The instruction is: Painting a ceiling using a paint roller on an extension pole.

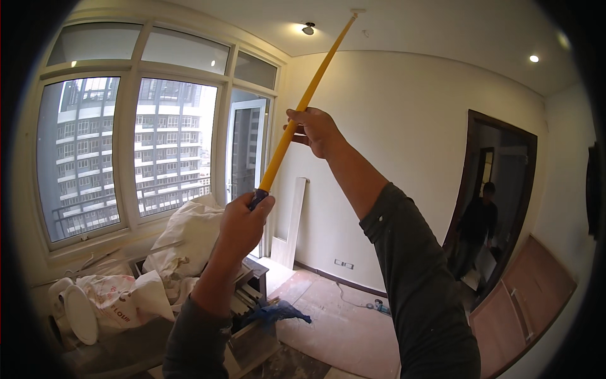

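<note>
A long yellow extension pole (304, 104) slants up from my hands to the ceiling. At its far tip a small pale head (358, 11) meets the ceiling; what kind it is, I cannot make out. My left hand (244, 226) is wrapped round the dark grip (258, 198) at the pole's lower end. Higher up, my right hand (315, 131) holds the yellow shaft between thumb and fingers, palm partly turned away.
Sacks (189, 234) and a round white lid (82, 314) are piled at left below the windows (173, 126). A power tool (380, 307) lies on the floor boards (344, 335). One person (478, 221) stands in the doorway, beside a leaning reddish panel (536, 297).
</note>
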The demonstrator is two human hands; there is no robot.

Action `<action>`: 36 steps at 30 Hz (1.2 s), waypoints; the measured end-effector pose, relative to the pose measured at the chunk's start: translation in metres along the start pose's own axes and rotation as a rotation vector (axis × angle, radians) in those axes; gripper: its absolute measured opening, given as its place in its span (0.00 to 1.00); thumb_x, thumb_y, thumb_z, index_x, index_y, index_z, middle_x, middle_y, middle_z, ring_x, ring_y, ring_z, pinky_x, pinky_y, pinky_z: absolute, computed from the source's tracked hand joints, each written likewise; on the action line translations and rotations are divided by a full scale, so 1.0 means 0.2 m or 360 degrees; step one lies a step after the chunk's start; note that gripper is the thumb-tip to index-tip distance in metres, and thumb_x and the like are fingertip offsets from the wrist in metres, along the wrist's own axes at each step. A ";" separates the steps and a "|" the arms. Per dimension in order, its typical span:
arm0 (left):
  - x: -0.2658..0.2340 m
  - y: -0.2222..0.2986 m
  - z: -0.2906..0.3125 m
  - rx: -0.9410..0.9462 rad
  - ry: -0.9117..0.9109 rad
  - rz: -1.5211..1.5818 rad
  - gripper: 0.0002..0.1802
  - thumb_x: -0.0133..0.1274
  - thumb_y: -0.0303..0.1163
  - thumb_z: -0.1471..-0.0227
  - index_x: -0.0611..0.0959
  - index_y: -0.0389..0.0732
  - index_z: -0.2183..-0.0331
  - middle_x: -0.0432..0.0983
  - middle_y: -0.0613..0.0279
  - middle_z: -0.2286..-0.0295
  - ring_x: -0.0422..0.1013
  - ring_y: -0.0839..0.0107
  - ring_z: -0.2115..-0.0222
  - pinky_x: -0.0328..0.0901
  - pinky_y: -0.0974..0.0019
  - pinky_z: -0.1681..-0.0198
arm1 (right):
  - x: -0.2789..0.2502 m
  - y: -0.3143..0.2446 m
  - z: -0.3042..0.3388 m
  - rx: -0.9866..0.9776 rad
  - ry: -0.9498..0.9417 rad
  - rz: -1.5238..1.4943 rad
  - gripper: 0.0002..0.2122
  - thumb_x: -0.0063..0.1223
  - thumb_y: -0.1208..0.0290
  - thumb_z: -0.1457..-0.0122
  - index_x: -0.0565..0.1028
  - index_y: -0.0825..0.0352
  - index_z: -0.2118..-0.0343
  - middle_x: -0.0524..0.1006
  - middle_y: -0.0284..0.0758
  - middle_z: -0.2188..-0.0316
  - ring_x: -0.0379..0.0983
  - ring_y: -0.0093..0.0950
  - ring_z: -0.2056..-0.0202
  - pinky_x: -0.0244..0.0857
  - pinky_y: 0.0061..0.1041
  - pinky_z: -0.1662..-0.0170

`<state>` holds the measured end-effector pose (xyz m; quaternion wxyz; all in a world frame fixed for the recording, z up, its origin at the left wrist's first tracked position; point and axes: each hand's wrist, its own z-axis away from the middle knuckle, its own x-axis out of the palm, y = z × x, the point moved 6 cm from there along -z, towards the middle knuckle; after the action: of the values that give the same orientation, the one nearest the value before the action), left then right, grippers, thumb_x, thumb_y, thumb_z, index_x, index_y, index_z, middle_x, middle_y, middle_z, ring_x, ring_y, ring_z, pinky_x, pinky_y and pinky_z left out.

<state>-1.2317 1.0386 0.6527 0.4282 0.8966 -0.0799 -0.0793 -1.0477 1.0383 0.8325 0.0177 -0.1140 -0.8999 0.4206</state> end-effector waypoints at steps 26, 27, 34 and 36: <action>-0.68 -0.25 0.75 -0.0043 0.0075 0.0445 0.12 0.57 0.37 0.41 0.79 0.37 0.67 0.67 0.72 0.82 0.62 0.84 0.83 0.57 0.76 0.80 | 0.70 -0.06 0.61 -0.0016 -0.0549 0.0522 0.43 0.68 0.66 0.45 0.49 0.81 0.37 0.73 0.52 0.49 0.76 0.35 0.53 0.75 0.29 0.56; -0.74 -0.24 0.81 -0.0029 0.0088 0.0487 0.13 0.57 0.37 0.41 0.79 0.37 0.67 0.68 0.72 0.82 0.62 0.84 0.83 0.57 0.76 0.80 | 0.76 -0.08 0.66 -0.0004 -0.0584 0.0548 0.44 0.68 0.65 0.45 0.47 0.80 0.36 0.71 0.53 0.47 0.76 0.35 0.53 0.74 0.28 0.56; -1.16 -0.10 1.25 -0.0042 0.0246 0.0540 0.17 0.58 0.41 0.42 0.80 0.35 0.62 0.68 0.72 0.81 0.62 0.84 0.83 0.57 0.77 0.80 | 1.21 -0.30 1.05 -0.0112 -0.0802 0.0613 0.47 0.67 0.63 0.44 0.43 0.80 0.36 0.66 0.57 0.43 0.75 0.39 0.50 0.73 0.32 0.47; -1.28 -0.09 1.35 -0.0013 0.0276 0.0484 0.18 0.58 0.41 0.42 0.80 0.34 0.61 0.67 0.73 0.81 0.62 0.84 0.83 0.57 0.77 0.80 | 1.32 -0.36 1.16 -0.0118 -0.0853 0.0528 0.47 0.66 0.63 0.44 0.41 0.80 0.35 0.63 0.59 0.41 0.75 0.40 0.49 0.72 0.32 0.45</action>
<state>-1.5362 0.8996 0.4885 0.4442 0.8760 -0.1770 0.0635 -1.3473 0.8777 0.7214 -0.2931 -0.1448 -0.8564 0.3998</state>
